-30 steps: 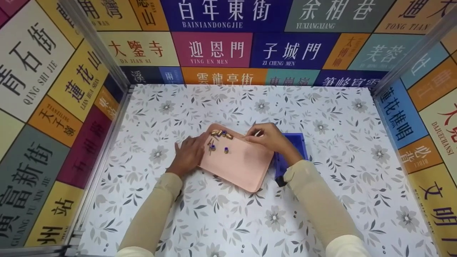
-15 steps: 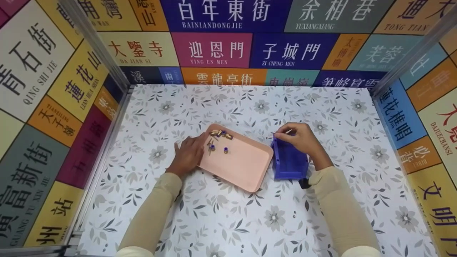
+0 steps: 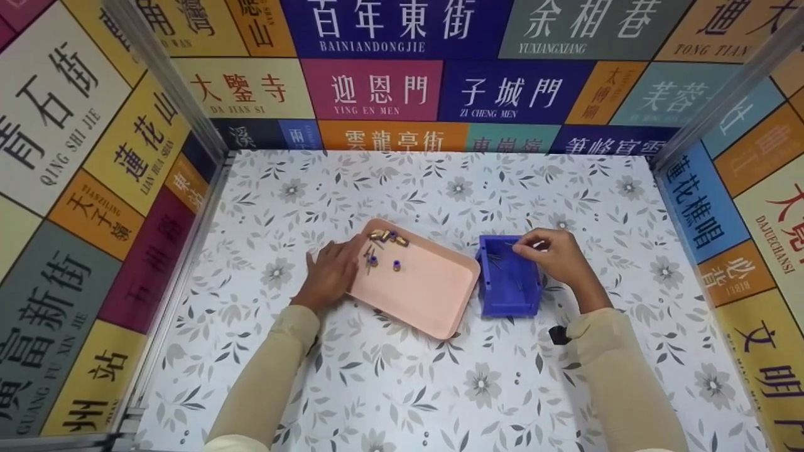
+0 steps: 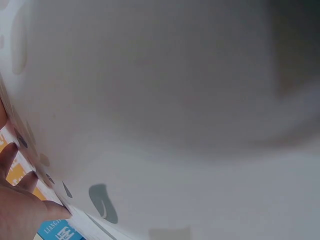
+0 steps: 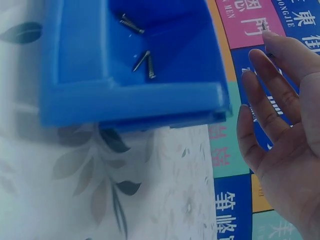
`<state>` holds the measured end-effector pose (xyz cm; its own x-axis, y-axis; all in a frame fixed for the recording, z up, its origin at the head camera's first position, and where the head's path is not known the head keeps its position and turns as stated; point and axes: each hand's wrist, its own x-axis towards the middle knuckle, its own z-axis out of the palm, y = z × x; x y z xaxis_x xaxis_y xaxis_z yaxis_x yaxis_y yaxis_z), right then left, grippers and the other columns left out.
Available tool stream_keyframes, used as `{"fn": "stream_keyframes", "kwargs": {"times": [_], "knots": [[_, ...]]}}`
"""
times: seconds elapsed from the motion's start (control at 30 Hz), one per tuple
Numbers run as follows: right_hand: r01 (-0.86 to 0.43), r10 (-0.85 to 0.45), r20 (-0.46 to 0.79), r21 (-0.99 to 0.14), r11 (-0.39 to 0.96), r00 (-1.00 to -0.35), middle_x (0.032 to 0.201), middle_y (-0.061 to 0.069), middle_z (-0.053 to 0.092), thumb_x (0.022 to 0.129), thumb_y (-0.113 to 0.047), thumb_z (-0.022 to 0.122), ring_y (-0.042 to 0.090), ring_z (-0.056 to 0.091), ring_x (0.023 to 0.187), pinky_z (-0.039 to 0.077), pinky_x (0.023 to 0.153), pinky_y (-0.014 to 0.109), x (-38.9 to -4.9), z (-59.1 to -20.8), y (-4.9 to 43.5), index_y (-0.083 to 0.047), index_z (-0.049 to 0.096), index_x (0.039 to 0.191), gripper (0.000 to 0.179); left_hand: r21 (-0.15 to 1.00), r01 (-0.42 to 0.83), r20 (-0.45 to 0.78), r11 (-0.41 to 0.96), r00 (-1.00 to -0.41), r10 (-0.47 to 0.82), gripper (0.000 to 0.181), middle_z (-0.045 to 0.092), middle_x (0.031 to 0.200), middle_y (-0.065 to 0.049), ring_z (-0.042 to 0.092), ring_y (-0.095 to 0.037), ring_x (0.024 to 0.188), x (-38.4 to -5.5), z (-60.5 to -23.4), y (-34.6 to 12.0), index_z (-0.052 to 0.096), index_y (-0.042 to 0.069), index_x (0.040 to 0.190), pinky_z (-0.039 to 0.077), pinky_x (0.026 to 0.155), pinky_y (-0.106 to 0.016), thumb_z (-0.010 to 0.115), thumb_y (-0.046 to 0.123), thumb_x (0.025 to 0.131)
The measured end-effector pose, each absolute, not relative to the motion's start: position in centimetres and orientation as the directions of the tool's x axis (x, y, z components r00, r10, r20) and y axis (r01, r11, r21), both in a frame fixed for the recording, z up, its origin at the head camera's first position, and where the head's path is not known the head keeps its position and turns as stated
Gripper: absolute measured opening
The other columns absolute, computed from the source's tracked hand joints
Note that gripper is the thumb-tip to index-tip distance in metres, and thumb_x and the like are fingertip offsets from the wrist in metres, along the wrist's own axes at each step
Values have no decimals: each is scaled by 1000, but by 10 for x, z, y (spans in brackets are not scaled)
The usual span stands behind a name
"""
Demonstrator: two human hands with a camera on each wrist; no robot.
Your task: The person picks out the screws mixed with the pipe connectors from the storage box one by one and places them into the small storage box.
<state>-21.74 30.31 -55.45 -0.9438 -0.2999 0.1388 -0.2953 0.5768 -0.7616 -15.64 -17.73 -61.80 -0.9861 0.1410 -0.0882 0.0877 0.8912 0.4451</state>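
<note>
Two hands, well apart: left hand (image 3: 331, 271) lies relaxed along the pink tray (image 3: 418, 298); right hand (image 3: 555, 251) pinches what looks like a screw (image 3: 509, 243) at the blue bin (image 3: 512, 309), more screws (image 5: 151, 66) inside. Best release low, inside the walls, to avoid bounce-out. Pinched piece mostly covered; left wrist view blurred, rim contact unclear

In front of me: one worktop (image 3: 389, 383), white, printed with grey flowers and leaves. Behind it: one back wall (image 3: 433, 119) of coloured sign panels, including a pink panel (image 3: 377, 90) lettered YING EN MEN. At my sides: one left wall (image 3: 139, 135), one right wall (image 3: 696, 213), similarly panelled in Chinese characters.
</note>
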Motion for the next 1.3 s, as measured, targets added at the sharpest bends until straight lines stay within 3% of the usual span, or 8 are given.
{"fn": "stream_keyframes", "kwargs": {"times": [0.2,0.6,0.9,1.3], "knots": [[-272,-289,121,-776,570,-950,91,0,77,90,-33,80,13,68,81,55,75,24,-214,-560,307,-18,80,91,14,448,83,-88,890,-987,136,55,44,158,-3,27,-40,154,-156,-618,-177,16,40,164,5,115,-81,25,48,110],[-263,-291,106,-774,576,-951,92,-1,76,91,-36,78,9,66,83,54,79,29,-213,-560,307,-20,79,93,16,454,124,-46,882,-986,162,55,47,156,-5,29,-42,152,-155,-619,-178,21,36,164,8,112,-83,28,47,111],[-261,-285,109,-772,579,-952,91,-1,76,91,-35,78,12,67,83,52,76,19,-213,-559,305,-19,79,92,16,447,98,-84,889,-985,151,56,43,159,-3,27,-40,154,-156,-619,-178,17,39,164,6,115,-81,27,48,110],[-276,-286,134,-791,547,-949,90,7,76,91,-29,80,8,65,81,51,72,17,-215,-559,295,-13,80,93,16,448,97,-89,889,-984,152,55,43,159,-3,27,-39,154,-156,-618,-178,16,39,164,5,115,-80,26,48,110]]}}
